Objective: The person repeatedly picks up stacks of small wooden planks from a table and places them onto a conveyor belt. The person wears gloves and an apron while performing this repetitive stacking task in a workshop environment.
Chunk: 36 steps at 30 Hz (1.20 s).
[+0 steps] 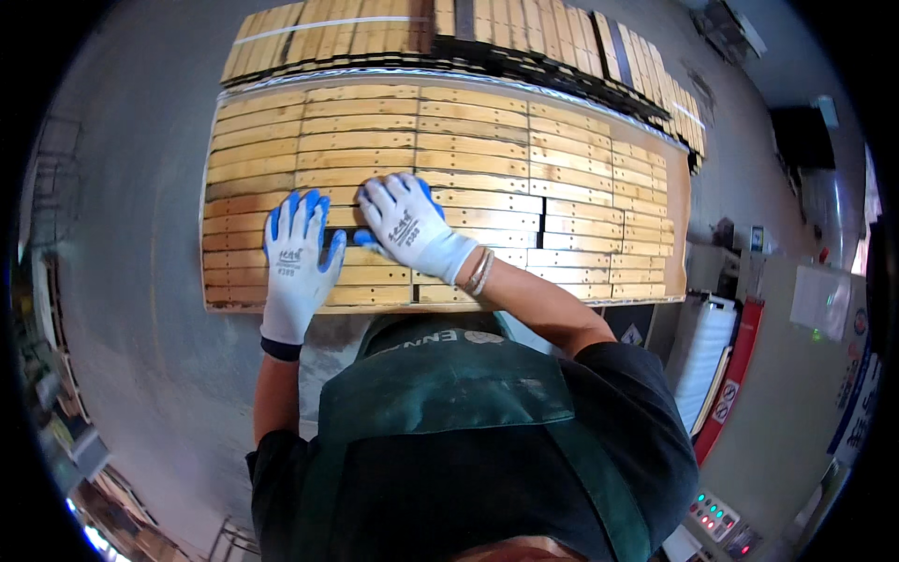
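L grip point(298, 251) + R grip point(405, 220) w/ wood slats point(476, 200) directly under both

Two gloved hands are showing: one left hand point(298, 258), one right hand point(405, 225). Wooden slats point(473, 142) are lying in five columns; the single pieces are running too many to count surely. One further bank of wooden pieces point(524, 26) is standing behind. One green apron point(449, 393) is showing, plus one red panel point(735, 379), one white roll point(700, 361), one white sheet point(819, 302) and one control panel point(714, 515). Its lights are glowing too small for counting.
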Each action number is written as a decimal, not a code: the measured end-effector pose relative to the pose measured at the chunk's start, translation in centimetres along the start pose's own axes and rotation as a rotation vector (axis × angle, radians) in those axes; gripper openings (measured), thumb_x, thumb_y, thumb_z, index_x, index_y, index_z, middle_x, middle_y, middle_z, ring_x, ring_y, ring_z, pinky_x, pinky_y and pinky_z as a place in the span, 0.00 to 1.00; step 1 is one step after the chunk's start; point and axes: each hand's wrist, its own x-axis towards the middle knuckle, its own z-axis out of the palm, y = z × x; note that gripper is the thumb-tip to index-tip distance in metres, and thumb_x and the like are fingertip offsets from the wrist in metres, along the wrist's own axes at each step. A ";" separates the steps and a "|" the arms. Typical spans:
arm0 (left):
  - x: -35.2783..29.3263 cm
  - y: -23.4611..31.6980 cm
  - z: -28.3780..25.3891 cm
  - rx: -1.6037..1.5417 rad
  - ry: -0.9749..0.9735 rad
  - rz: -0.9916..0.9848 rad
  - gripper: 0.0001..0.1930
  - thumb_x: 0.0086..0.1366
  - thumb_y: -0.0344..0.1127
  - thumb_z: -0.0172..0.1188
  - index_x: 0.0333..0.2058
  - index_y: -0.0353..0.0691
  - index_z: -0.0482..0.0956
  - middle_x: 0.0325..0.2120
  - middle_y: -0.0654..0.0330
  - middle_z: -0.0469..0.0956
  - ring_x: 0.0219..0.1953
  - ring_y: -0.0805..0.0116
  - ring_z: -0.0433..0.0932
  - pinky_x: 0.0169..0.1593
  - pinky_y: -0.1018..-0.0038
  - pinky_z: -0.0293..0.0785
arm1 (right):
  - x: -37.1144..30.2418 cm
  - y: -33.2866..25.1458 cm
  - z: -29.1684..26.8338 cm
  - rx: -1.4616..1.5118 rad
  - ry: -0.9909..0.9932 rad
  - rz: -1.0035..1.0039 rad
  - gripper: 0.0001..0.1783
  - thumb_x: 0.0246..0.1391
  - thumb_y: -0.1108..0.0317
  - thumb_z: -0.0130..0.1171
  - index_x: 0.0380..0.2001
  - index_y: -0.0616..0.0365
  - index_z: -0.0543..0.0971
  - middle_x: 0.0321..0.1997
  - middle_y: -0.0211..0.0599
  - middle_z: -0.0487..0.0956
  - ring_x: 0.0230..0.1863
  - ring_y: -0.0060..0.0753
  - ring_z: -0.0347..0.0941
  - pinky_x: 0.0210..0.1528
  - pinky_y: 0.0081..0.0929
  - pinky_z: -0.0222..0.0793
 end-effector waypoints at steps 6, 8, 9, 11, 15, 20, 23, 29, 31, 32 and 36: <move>1.6 1.2 0.6 0.047 -0.041 -0.017 0.25 0.69 0.39 0.60 0.62 0.39 0.71 0.63 0.49 0.70 0.68 0.48 0.64 0.72 0.52 0.55 | -12.4 9.5 -5.2 0.228 0.314 0.348 0.26 0.55 0.58 0.63 0.56 0.57 0.77 0.62 0.48 0.76 0.65 0.55 0.70 0.68 0.56 0.61; 3.9 3.8 0.3 0.005 -0.066 0.097 0.26 0.69 0.39 0.60 0.63 0.39 0.71 0.63 0.49 0.70 0.68 0.49 0.63 0.72 0.52 0.55 | -22.4 17.5 -6.1 0.059 0.381 0.692 0.27 0.54 0.63 0.65 0.57 0.60 0.77 0.62 0.54 0.76 0.66 0.58 0.69 0.68 0.51 0.64; 5.5 5.0 0.5 -0.013 -0.082 0.152 0.26 0.69 0.39 0.60 0.64 0.39 0.70 0.63 0.49 0.69 0.68 0.49 0.63 0.71 0.53 0.56 | -28.7 21.3 -6.6 0.049 0.428 0.811 0.26 0.61 0.64 0.61 0.60 0.61 0.75 0.63 0.54 0.75 0.67 0.55 0.69 0.68 0.46 0.65; 9.0 6.9 1.1 -0.048 -0.061 0.258 0.28 0.69 0.41 0.60 0.65 0.39 0.69 0.64 0.47 0.68 0.68 0.46 0.63 0.71 0.52 0.55 | -37.0 25.1 -8.5 0.303 0.532 1.095 0.26 0.69 0.60 0.54 0.64 0.62 0.72 0.66 0.51 0.73 0.66 0.47 0.69 0.69 0.39 0.63; 16.3 6.3 5.5 0.018 -0.032 0.272 0.29 0.71 0.46 0.58 0.65 0.38 0.68 0.64 0.44 0.68 0.68 0.43 0.63 0.71 0.52 0.55 | -45.8 29.2 -6.0 0.432 0.503 1.220 0.28 0.69 0.59 0.53 0.67 0.62 0.68 0.68 0.49 0.71 0.67 0.44 0.68 0.69 0.36 0.62; 21.1 4.0 8.1 0.224 -0.062 0.182 0.28 0.73 0.49 0.55 0.65 0.39 0.69 0.65 0.46 0.68 0.67 0.44 0.64 0.70 0.55 0.56 | -42.8 25.6 -5.0 0.051 0.173 0.824 0.38 0.63 0.54 0.59 0.72 0.54 0.62 0.74 0.53 0.63 0.74 0.58 0.57 0.75 0.49 0.49; 21.8 5.1 8.1 0.220 -0.091 0.155 0.30 0.72 0.52 0.54 0.64 0.40 0.70 0.63 0.48 0.70 0.67 0.47 0.65 0.70 0.55 0.55 | -43.4 25.3 -5.7 0.067 0.114 0.839 0.41 0.62 0.52 0.59 0.74 0.53 0.60 0.75 0.57 0.59 0.75 0.60 0.54 0.75 0.51 0.47; 21.3 5.4 8.5 0.190 -0.028 0.162 0.28 0.71 0.50 0.57 0.63 0.40 0.72 0.60 0.47 0.73 0.64 0.48 0.68 0.69 0.55 0.58 | -42.8 32.9 -8.1 0.189 0.578 0.934 0.25 0.65 0.60 0.59 0.61 0.61 0.75 0.53 0.48 0.82 0.54 0.52 0.75 0.61 0.43 0.67; 22.2 6.6 8.5 0.170 -0.050 0.172 0.27 0.71 0.49 0.57 0.63 0.40 0.72 0.60 0.47 0.73 0.64 0.48 0.68 0.69 0.55 0.59 | -42.8 37.7 -5.0 0.372 0.761 1.016 0.27 0.64 0.58 0.59 0.62 0.60 0.74 0.56 0.48 0.80 0.59 0.50 0.74 0.64 0.41 0.66; 21.7 6.4 8.2 0.182 -0.041 0.164 0.27 0.71 0.49 0.57 0.63 0.40 0.72 0.60 0.47 0.73 0.63 0.47 0.68 0.68 0.55 0.59 | -40.4 38.3 -5.1 0.402 0.545 1.061 0.30 0.64 0.54 0.58 0.64 0.59 0.72 0.60 0.50 0.77 0.63 0.52 0.70 0.66 0.43 0.63; 21.6 7.3 7.9 0.189 -0.030 0.149 0.25 0.72 0.46 0.56 0.62 0.40 0.72 0.60 0.47 0.73 0.63 0.46 0.68 0.67 0.55 0.61 | -34.3 35.3 -4.4 -0.113 0.094 0.793 0.44 0.62 0.36 0.53 0.71 0.54 0.62 0.74 0.52 0.61 0.73 0.65 0.55 0.74 0.56 0.47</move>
